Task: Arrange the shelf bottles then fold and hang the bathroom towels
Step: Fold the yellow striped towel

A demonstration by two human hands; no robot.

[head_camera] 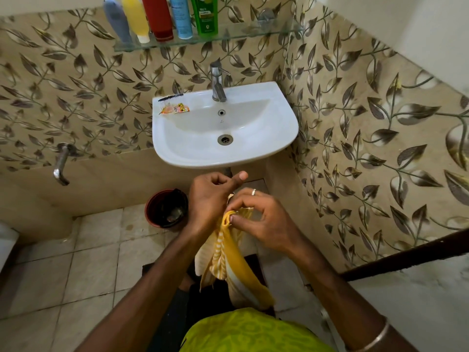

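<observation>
A yellow and white striped towel [229,255] hangs bunched below the sink, held in front of me. My right hand [258,217] pinches its top edge between thumb and fingers. My left hand [212,199] is right beside it with fingers curled and thumb raised, touching the towel's upper part; its grip is partly hidden. Up on the glass shelf [253,34] stand several bottles in a row: blue-grey [117,20], yellow [135,17], red [157,17], light blue [180,16] and green [205,15].
A white sink [279,128] with a steel tap [217,82] juts from the wall; sachets [175,109] and a dark comb-like item [170,97] lie on its left rim. A red bin [166,208] sits on the tiled floor. A wall tap [62,163] sticks out at left.
</observation>
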